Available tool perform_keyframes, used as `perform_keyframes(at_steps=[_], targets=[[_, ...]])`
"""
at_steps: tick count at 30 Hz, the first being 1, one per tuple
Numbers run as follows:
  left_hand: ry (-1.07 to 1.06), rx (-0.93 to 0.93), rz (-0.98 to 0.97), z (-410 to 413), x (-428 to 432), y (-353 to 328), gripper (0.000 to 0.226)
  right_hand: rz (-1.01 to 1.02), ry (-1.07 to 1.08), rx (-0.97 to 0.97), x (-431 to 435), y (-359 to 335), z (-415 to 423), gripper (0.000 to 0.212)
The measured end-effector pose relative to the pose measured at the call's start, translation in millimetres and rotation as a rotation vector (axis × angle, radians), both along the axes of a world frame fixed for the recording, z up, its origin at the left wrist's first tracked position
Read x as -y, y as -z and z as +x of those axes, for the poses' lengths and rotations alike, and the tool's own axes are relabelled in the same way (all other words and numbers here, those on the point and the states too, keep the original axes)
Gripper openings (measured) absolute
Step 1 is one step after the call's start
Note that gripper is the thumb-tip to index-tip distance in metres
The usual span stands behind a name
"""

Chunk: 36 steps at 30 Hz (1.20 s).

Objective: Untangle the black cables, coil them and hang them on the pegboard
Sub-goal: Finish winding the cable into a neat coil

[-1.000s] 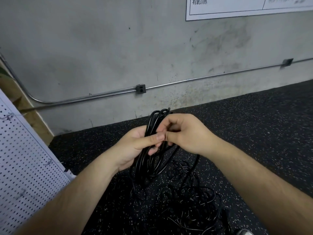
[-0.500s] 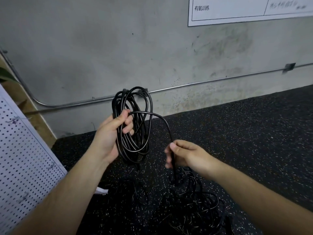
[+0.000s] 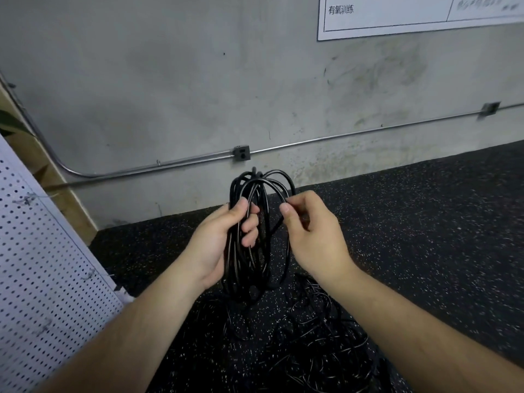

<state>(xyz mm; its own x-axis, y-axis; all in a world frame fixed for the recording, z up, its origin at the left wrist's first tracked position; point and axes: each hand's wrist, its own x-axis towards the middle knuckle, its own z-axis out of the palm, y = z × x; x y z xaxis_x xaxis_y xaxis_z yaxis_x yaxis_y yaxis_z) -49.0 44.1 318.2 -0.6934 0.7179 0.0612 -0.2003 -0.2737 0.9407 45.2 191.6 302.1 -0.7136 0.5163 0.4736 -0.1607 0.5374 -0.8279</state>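
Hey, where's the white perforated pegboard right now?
In the head view the white perforated pegboard is at the far left edge, left of the coiled black cable that the left hand grips.

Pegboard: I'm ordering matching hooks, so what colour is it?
The pegboard is white, dotted with small dark holes; head view.

Two hands are in view: one left hand (image 3: 215,245) and one right hand (image 3: 312,236). There is one coil of black cable (image 3: 263,180), its loops too bunched to count, and one loose tangle of black cable (image 3: 326,336) on the floor (image 3: 425,222). There is also one white pegboard (image 3: 42,279) and one metal conduit (image 3: 141,168) with two junction boxes, a middle box (image 3: 242,154) and a right-end box (image 3: 490,108). One printed sheet (image 3: 397,12) is on the wall (image 3: 141,80).
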Motion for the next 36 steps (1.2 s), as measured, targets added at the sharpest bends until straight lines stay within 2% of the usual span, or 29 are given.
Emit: perform_keyframes(at_steps=[3,6,8,14,18,20,24,27,30,32,36], targets=[[-0.017,0.107,0.165,-7,3,-9,0.017,-0.135,-0.084,0.076,-2,6,-3,0.025],[-0.023,0.175,0.296,-24,18,-18,0.017,-0.087,-0.263,0.278,-13,24,2,0.024],[-0.047,0.179,0.344,-34,26,-23,0.019,-0.063,-0.311,0.38,-20,38,6,0.023],[-0.107,0.168,0.38,-39,35,-25,0.022,-0.252,-0.367,0.529,-15,61,4,0.023],[-0.218,0.047,0.303,-36,31,-24,0.019,-0.365,-0.249,0.525,3,60,-7,0.025],[-0.275,-0.051,0.229,-36,30,-23,0.016,-0.168,-0.188,0.581,8,50,-7,0.023],[-0.383,-0.237,0.056,-31,25,-19,0.015,0.473,-0.275,0.721,13,20,9,0.016],[-0.419,-0.399,-0.103,-23,19,-14,0.012,0.78,-0.368,0.662,15,-3,22,0.033],[-0.363,-0.514,-0.231,-15,14,-6,0.013,0.864,-0.336,0.545,17,-24,25,0.027],[-0.294,-0.539,-0.277,-7,10,-4,0.014,0.832,-0.267,0.472,19,-33,24,0.023],[-0.192,-0.542,-0.307,7,3,2,0.027,0.767,-0.065,0.394,15,-42,21,0.042]])
